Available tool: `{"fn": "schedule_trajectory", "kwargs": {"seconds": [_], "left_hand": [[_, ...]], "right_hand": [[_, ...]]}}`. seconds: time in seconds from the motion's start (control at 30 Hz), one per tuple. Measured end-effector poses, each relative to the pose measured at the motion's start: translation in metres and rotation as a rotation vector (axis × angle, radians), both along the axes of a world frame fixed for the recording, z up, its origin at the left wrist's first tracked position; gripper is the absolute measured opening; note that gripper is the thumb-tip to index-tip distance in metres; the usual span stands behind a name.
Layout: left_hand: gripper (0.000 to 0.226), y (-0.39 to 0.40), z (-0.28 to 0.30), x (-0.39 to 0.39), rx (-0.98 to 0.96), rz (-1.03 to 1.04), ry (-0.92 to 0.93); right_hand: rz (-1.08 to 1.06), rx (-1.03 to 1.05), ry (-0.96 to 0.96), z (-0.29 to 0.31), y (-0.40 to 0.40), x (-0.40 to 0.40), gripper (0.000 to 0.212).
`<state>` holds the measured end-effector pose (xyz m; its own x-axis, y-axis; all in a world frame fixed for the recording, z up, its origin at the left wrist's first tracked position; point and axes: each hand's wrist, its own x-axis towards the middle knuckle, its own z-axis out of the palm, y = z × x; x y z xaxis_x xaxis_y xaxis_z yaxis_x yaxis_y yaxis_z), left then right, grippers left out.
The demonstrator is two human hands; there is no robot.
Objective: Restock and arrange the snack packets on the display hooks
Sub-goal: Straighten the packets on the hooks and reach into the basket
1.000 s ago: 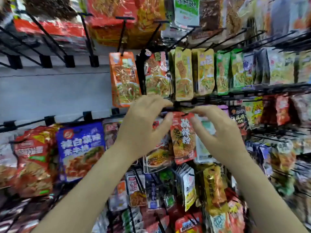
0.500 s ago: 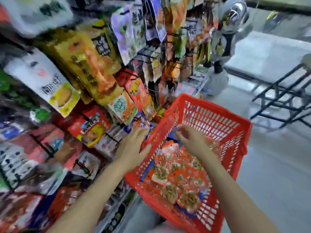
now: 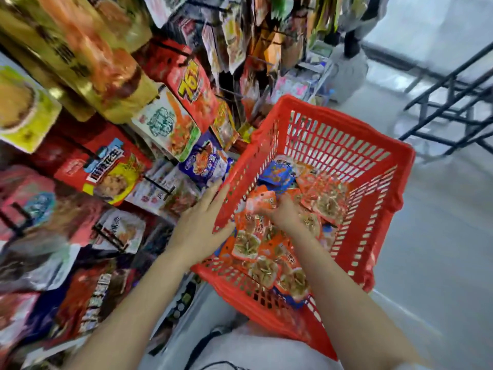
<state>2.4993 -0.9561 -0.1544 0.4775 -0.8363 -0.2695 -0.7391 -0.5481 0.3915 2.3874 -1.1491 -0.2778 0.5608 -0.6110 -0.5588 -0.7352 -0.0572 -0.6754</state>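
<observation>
Head view: a red basket [image 3: 384,166] is seen from above, beside a rack [image 3: 112,166] hung with snack packs.
Left hand [image 3: 198,222]: laid on the basket's near-left rim, fingers straight and spread, nothing held.
Right hand [image 3: 282,213]: reached into the basket, fingers curled on an orange packet [image 3: 262,202], apparently pinched; the fingertips are blurred.
Packets [image 3: 264,271]: orange ones are piled on the basket floor, with a blue packet [image 3: 276,174] near the far wall.

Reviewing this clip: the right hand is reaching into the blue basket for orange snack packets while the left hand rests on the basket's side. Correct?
Not quite. The basket is red, not blue, as the head view shows. The rest holds: the right hand reaches in among the orange snack packets, and the left hand rests on its side.
</observation>
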Motion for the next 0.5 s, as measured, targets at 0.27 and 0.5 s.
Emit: {"fn": "schedule_trajectory", "kwargs": {"seconds": [0.27, 0.5], "left_hand": [[0.082, 0.005, -0.004, 0.002, -0.016, 0.023, 0.021], [0.078, -0.032, -0.003, 0.02, 0.012, 0.008, -0.025]], "right_hand": [[0.14, 0.183, 0.046, 0.025, 0.008, 0.004, 0.057], [-0.174, 0.112, -0.137, 0.045, -0.041, 0.001, 0.047]]}}
